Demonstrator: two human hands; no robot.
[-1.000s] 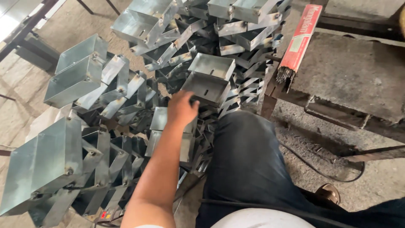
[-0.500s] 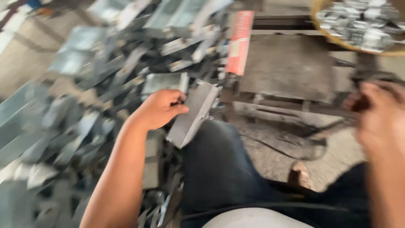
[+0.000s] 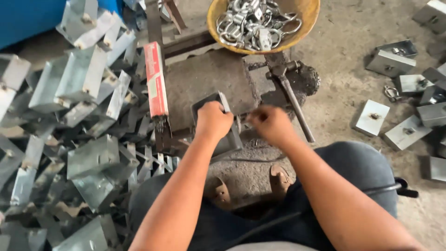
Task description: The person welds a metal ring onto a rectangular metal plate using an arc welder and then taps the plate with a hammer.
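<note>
My left hand grips a grey sheet-metal box, holding it against the front edge of a flat rusty steel work plate. My right hand is just to the right of the box, fingers curled close to its edge; whether it pinches something small is not clear. A hammer with a metal handle lies on the plate just beyond my right hand. Behind the plate stands a yellow bowl filled with several metal clamps.
A big heap of grey metal boxes covers the floor at left. A red packet of welding rods lies along the plate's left edge. Several finished boxes lie on the concrete at right. A blue container stands at the upper left.
My left hand took a box from the heap at left and carried it right to the work plate. My right hand came into view and moved in beside the box.
</note>
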